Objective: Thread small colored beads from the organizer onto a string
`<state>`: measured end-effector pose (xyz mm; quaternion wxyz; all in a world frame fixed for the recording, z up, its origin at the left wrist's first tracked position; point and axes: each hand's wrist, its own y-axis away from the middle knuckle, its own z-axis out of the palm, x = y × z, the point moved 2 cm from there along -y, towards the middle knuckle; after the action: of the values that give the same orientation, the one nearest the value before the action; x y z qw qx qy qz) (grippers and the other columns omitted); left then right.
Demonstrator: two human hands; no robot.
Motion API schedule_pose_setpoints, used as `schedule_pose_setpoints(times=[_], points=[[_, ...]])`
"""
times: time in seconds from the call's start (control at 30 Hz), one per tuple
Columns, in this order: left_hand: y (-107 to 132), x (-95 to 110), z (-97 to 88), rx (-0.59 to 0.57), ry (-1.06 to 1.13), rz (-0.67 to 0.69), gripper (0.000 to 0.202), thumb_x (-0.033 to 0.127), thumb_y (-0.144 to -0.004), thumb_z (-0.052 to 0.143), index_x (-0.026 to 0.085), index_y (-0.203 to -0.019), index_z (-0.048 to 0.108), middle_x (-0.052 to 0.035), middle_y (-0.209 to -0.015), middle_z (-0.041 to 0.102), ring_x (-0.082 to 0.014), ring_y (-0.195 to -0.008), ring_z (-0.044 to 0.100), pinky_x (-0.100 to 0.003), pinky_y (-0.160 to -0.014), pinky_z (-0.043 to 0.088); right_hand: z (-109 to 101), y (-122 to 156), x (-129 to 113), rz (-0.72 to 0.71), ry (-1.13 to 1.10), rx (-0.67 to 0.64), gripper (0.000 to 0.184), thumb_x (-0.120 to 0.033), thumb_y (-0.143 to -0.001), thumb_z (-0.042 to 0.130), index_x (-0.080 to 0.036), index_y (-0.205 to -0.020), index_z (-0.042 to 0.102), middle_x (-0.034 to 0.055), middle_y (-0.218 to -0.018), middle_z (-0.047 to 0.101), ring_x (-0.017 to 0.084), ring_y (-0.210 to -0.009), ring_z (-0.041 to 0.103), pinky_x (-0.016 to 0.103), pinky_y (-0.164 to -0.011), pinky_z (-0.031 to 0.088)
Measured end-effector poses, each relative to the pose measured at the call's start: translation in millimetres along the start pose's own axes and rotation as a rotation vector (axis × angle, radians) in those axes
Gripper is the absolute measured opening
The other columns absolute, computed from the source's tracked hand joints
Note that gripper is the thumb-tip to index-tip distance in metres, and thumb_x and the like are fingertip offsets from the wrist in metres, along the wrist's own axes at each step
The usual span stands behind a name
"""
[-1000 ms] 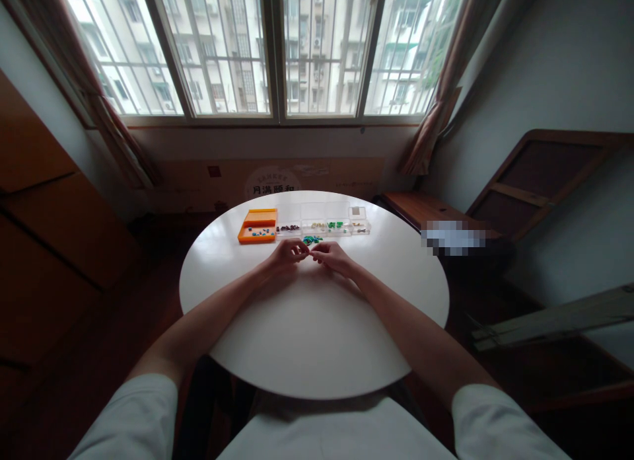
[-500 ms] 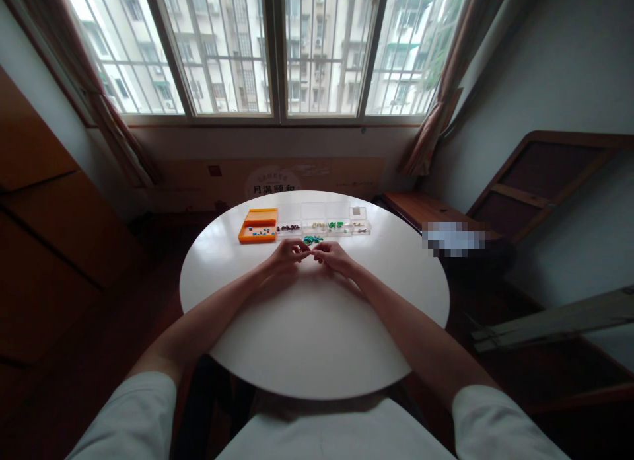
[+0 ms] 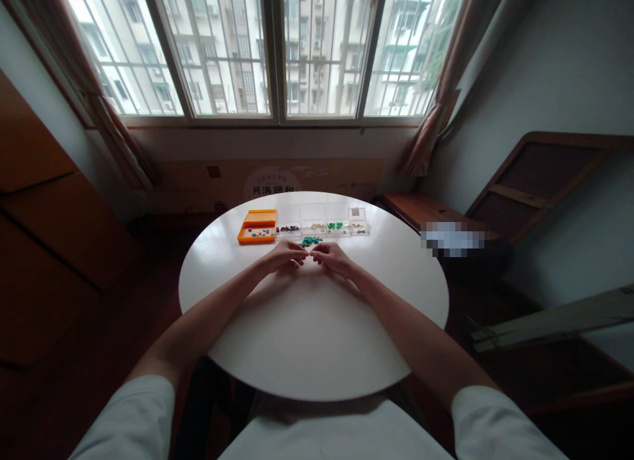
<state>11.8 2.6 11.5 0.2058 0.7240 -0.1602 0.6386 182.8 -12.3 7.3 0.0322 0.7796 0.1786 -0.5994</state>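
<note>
My left hand (image 3: pixel 286 256) and my right hand (image 3: pixel 331 257) rest on the round white table (image 3: pixel 317 334), fingertips pinched together and almost meeting. Whatever they pinch is too small to make out. Just beyond the fingertips lies a small heap of teal beads (image 3: pixel 310 240). Behind it stand an orange tray (image 3: pixel 257 227) holding a few small blue pieces and a clear compartment box (image 3: pixel 324 223) with dark, pale and green beads.
A small clear square box (image 3: pixel 357 214) sits at the right end of the compartment box. A window with bars and curtains fills the far wall. A wooden bench (image 3: pixel 421 212) and a leaning frame stand to the right, a wooden cabinet to the left.
Both hands have stayed in place, the fingers shifting only slightly. The view has barely moved.
</note>
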Motion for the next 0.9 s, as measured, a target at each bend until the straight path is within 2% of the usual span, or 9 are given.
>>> schedule_pose_setpoints(times=[0.4,0.53,0.7,0.9], points=[[2.4,4.4,3.2,0.022,0.001,-0.034,0.035,0.034,-0.058,0.077,0.007,-0.077,0.067,-0.0048,-0.064,0.061,-0.0095,-0.056,0.057,-0.019,-0.048,0.043,0.4,2.0,-3.2,-0.012,-0.009,-0.024,0.028,-0.038,-0.068,0.064,-0.011,-0.075,0.064,0.0002,-0.058,0.057,0.008,-0.05,0.049,0.02,-0.047,0.038],[1.3,3.1,3.3,0.052,-0.001,-0.024,0.034,0.033,-0.057,0.077,0.006,-0.076,0.067,-0.0044,-0.062,0.061,-0.0095,-0.054,0.057,-0.019,-0.047,0.043,0.4,0.5,-0.9,-0.023,-0.004,-0.028,0.027,-0.037,-0.067,0.064,-0.011,-0.074,0.064,0.001,-0.058,0.058,0.009,-0.051,0.05,0.019,-0.045,0.037],[0.0,1.1,2.4,0.037,-0.018,0.015,0.033,0.033,-0.059,0.076,0.007,-0.076,0.067,-0.0046,-0.063,0.061,-0.0092,-0.054,0.057,-0.019,-0.047,0.044,0.6,-0.8,0.9,-0.008,-0.007,-0.028,0.028,-0.038,-0.067,0.065,-0.011,-0.074,0.064,0.0018,-0.059,0.058,0.009,-0.051,0.049,0.019,-0.043,0.036],[0.0,0.9,2.9,0.039,-0.024,0.018,0.03,0.031,-0.06,0.076,0.007,-0.076,0.066,-0.0033,-0.06,0.06,-0.0091,-0.053,0.057,-0.018,-0.046,0.044,1.2,2.0,-5.3,-0.002,0.004,-0.021,0.026,-0.036,-0.067,0.064,-0.011,-0.072,0.065,0.0012,-0.057,0.058,0.009,-0.05,0.049,0.019,-0.045,0.037]])
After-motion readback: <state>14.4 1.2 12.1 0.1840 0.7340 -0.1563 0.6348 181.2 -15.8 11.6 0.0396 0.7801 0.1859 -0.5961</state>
